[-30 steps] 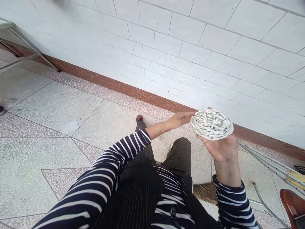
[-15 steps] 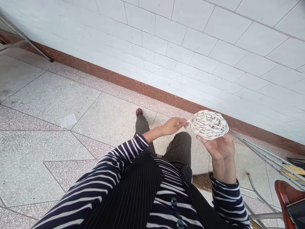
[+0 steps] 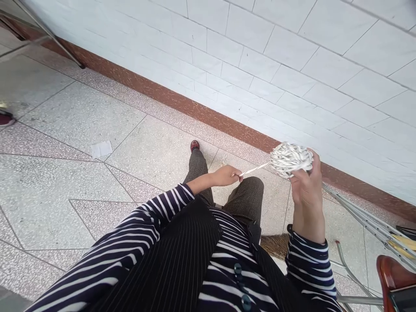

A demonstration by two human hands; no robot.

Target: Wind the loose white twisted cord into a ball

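Observation:
My right hand (image 3: 307, 182) grips a thick ball of white rope (image 3: 289, 158) with dark flecks, its thumb at the near side and fingers behind the far edge. From the ball's left side a single strand (image 3: 255, 169) runs taut, slanting down to my left hand (image 3: 225, 175). The left fingers are closed in a pinch on that strand, over my lap and apart from the ball.
A white tiled wall (image 3: 253, 65) with a red-brown skirting rises ahead. Metal crutches (image 3: 360, 216) and a brown wooden chair part (image 3: 393, 277) stand at right. A broom (image 3: 274, 246) lies near my leg. White paper (image 3: 102, 149) is on the floor; a person's shoe (image 3: 5, 118) shows far left.
My left hand has moved left and away from the ball, drawing out a length of strand. The right hand has turned the ball. A shoe has appeared at the left edge.

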